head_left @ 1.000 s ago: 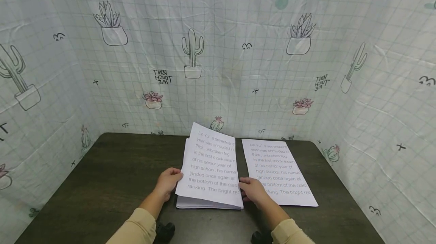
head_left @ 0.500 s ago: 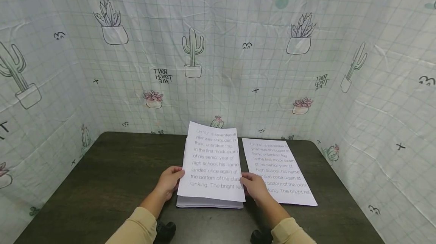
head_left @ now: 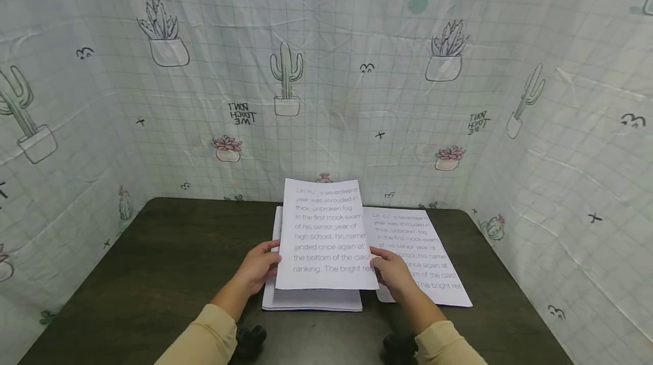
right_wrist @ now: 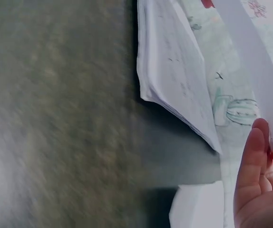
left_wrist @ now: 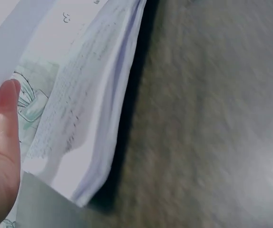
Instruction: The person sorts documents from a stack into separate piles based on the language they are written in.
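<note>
A printed white sheet of paper (head_left: 326, 234) is held up between both hands, raised above a stack of paper (head_left: 316, 300). My left hand (head_left: 259, 267) pinches its left edge; in the left wrist view the fingers (left_wrist: 8, 114) stand beside the raised sheet. On the opposite edge, my right hand (head_left: 394, 271) pinches the paper between thumb and fingers, and the right wrist view shows its fingertips (right_wrist: 258, 137) against the sheet's underside. The stack lies beneath, its near edge showing several layers. A second printed pile (head_left: 433, 263) lies to the right, partly covered by my right hand and the sheet.
The dark wooden table (head_left: 178, 263) reaches back to a hanging cloth (head_left: 326, 70) printed with cacti, which also closes off both sides. Two dark objects, one of them a black thing (head_left: 250, 342), sit under my forearms near the front edge.
The sheet has risen off the stack and shifted right, from a tilted position to nearly straight, now overlapping the right pile's edge. Both hands have moved slightly right and up with it.
</note>
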A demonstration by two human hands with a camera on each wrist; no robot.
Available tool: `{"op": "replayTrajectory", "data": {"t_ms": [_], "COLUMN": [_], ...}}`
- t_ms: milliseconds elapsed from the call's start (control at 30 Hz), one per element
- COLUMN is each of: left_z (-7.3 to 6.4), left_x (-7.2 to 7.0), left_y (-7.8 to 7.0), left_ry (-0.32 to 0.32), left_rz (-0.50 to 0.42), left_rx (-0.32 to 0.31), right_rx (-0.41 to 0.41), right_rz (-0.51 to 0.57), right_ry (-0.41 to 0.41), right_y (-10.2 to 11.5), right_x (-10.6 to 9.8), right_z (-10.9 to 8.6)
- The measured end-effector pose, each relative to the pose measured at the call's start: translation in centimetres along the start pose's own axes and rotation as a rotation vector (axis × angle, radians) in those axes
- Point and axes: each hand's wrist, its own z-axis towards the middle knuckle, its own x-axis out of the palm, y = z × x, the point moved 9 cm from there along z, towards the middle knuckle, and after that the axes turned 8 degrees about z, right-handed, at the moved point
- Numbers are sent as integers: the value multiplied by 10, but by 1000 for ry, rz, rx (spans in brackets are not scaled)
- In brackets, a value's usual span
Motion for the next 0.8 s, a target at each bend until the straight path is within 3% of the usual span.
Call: {"op": "replayTrajectory", "data": {"t_ms": [467, 800], "left_z": [5, 8], "left_x": [25, 55], "left_y": [-19, -28], "left_ry": [75, 110], "left_rz": [-41, -44], "left_rx": [48, 56], "right_rx": [5, 15], "right_rz": [51, 56], "right_ry": [27, 12], "right_y": [12, 12], "right_x": [-26, -56], "right_z": [0, 2]}}
